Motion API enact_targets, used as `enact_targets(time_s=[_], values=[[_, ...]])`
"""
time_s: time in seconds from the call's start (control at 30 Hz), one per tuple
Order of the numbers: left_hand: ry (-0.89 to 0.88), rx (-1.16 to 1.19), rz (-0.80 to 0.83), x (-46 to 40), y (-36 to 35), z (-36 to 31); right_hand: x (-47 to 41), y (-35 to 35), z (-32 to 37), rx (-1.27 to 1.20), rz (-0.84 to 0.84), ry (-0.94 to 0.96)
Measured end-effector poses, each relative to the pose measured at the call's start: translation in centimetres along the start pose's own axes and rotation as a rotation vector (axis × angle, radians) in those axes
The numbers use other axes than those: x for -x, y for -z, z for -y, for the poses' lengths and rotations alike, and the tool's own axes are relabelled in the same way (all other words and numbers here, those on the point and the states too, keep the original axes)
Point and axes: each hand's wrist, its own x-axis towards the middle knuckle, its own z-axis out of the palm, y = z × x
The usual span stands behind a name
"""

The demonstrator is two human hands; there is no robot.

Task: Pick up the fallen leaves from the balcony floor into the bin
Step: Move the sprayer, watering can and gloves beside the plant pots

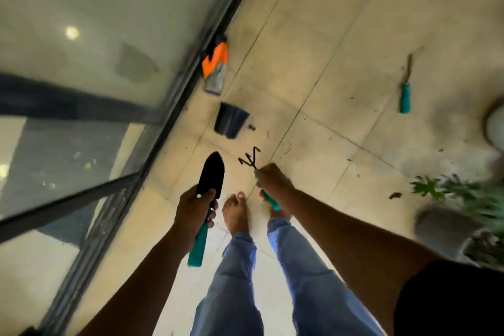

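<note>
My left hand (194, 206) grips a black trowel (211, 175) by its teal handle, blade pointing forward above the tiled floor. My right hand (273, 181) grips a small black claw rake (249, 159), also teal-handled. A dark bin (231, 119) stands on the floor just ahead of both tools, near the glass door. Small dark leaf bits lie scattered on the tiles, one beside the bin (251, 127) and one near the plant (395, 195).
A glass sliding door frame (174, 106) runs along the left. An orange and white bag (216, 67) leans by it. A third teal-handled tool (405, 85) lies far right. A potted plant (461, 207) and a white pot (495, 125) stand at right. My bare feet (236, 215) are below.
</note>
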Motion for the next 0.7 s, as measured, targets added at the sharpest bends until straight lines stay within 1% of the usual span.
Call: enact_targets(time_s=[0.07, 0.13, 0.2, 0.33, 0.43, 0.57, 0.7], values=[[-0.040, -0.130, 0.036, 3.4, -0.9, -2.4, 4.4, 2.3, -0.2, -0.061, -0.025, 0.010], [-0.083, -0.249, 0.073, 7.2, -1.8, -4.8, 9.3, 4.4, -0.4, -0.207, -0.058, 0.000], [-0.134, -0.363, 0.088, 10.1, -2.3, -6.5, 13.6, 6.3, 0.3, -0.319, -0.048, 0.004], [-0.238, -0.520, 0.108, 16.5, -3.3, -9.7, 22.5, 8.9, 1.3, -0.539, -0.128, 0.083], [-0.311, -0.582, 0.142, 20.4, -4.5, -11.7, 27.2, 9.5, 1.5, -0.671, -0.188, 0.139], [-0.372, -0.653, 0.276, 25.6, -6.6, -14.1, 32.7, 8.6, 0.7, -0.756, -0.310, 0.221], [-0.356, -0.725, 0.395, 30.5, -8.3, -13.5, 36.6, 7.2, -2.7, -0.870, -0.446, 0.241]])
